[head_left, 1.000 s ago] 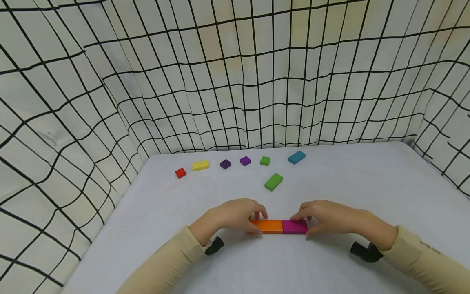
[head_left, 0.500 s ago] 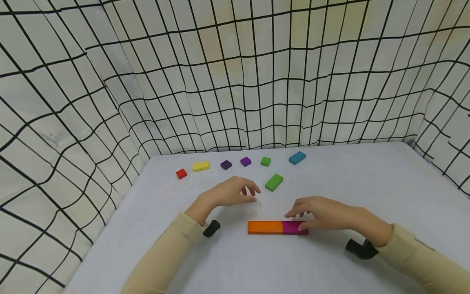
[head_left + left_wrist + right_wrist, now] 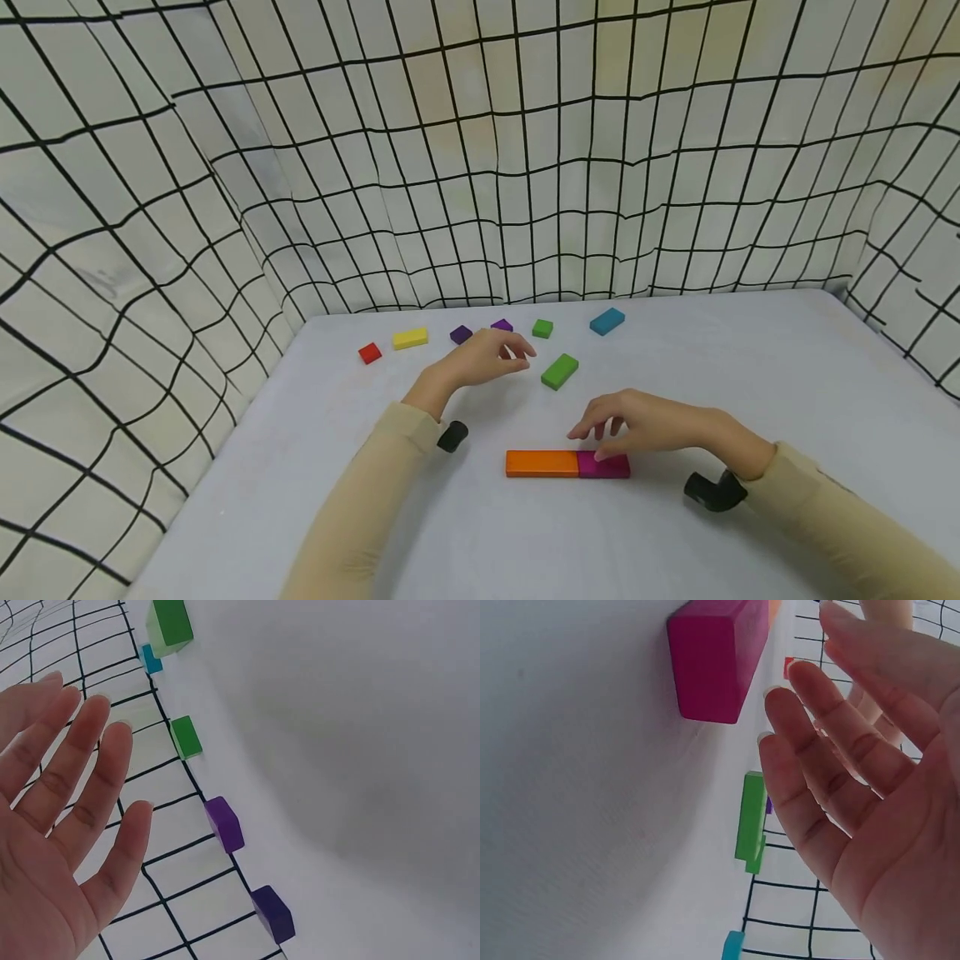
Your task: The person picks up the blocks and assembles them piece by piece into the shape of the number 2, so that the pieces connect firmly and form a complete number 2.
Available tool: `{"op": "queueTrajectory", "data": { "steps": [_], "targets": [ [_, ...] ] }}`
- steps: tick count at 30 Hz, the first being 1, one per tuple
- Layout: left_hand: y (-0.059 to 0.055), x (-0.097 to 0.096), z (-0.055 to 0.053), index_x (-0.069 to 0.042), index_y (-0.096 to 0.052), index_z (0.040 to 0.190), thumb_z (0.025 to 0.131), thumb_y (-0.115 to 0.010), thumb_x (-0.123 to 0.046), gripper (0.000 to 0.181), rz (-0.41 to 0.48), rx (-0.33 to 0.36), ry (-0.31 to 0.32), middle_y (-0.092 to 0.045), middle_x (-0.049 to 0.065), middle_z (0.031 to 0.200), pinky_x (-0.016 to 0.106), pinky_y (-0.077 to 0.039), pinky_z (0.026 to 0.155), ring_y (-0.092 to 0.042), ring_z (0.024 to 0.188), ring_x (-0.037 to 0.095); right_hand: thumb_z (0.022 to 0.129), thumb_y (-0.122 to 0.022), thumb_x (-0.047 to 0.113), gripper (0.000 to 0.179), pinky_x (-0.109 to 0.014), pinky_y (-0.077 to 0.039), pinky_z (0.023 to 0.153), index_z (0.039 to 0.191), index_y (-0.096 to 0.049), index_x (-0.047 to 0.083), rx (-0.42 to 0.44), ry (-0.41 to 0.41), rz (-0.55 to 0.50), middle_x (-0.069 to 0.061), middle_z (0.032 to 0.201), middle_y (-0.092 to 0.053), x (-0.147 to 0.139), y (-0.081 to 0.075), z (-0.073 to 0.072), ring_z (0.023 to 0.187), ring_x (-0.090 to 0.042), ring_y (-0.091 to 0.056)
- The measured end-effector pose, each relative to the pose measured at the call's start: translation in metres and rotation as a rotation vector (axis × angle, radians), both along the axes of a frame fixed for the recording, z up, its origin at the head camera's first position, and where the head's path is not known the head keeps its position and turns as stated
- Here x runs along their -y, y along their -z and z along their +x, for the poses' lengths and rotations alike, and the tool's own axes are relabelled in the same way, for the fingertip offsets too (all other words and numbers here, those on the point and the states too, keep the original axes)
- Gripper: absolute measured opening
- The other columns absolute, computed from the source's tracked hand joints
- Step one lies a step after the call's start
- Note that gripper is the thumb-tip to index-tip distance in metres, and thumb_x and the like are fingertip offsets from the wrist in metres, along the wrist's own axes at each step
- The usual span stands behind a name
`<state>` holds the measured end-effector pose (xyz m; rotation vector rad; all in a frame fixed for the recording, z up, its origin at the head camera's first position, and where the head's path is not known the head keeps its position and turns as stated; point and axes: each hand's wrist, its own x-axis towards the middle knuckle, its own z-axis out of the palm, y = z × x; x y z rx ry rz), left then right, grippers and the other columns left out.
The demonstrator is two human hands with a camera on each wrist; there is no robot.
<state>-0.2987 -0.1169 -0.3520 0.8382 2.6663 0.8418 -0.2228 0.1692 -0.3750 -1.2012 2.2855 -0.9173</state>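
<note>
An orange block [image 3: 542,464] and a magenta block [image 3: 611,468] lie end to end in a straight bar. Above the magenta block my right hand [image 3: 645,423] hovers with relaxed fingers, holding nothing; in the right wrist view the magenta block [image 3: 705,667] stands apart from the fingertips. My left hand [image 3: 483,360] is farther back, to the left of the long green block [image 3: 559,372]. Its fingers are loosely spread with nothing in them, as the left wrist view of the hand [image 3: 67,810] confirms. It partly covers the purple block [image 3: 502,325] in the head view.
Along the back of the white table [image 3: 750,375] lie a red block [image 3: 370,353], a yellow block [image 3: 410,337], a dark purple block [image 3: 461,334], a small green block [image 3: 542,328] and a blue block [image 3: 607,321]. Black netting [image 3: 480,200] over white sheeting surrounds the table.
Both hands have let go of the orange and magenta bar. My left hand has moved away toward the back blocks; my right hand has lifted and shifted slightly left. The bar stays in place.
</note>
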Motion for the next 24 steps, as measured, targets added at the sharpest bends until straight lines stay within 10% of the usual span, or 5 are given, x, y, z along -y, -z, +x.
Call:
{"op": "queueTrajectory", "data": {
  "steps": [9,24],
  "targets": [
    [0.000,-0.017,-0.018,-0.006,-0.071,0.126,0.101,-0.066,-0.014,0.026,-0.008,-0.018,0.014,-0.069,0.004,0.109,0.032,-0.053,0.090,-0.064,0.104,0.023,0.095,-0.075,0.019,0.031,-0.030,-0.055,0.087,0.125,-0.074,0.012,0.093,-0.056,-0.031,0.007,0.113,-0.070,0.001,0.008,-0.008,0.098,-0.011,-0.064],
    [0.011,-0.040,-0.035,-0.014,-0.068,0.132,0.101,-0.063,-0.018,0.032,-0.073,0.159,0.010,-0.063,0.013,0.129,0.046,-0.048,0.101,-0.060,0.109,0.025,0.094,-0.074,0.013,0.034,-0.030,-0.054,0.086,0.128,-0.074,0.015,0.204,-0.101,0.029,0.008,0.115,-0.068,0.004,0.018,-0.022,0.094,-0.013,-0.062]
  ]
}}
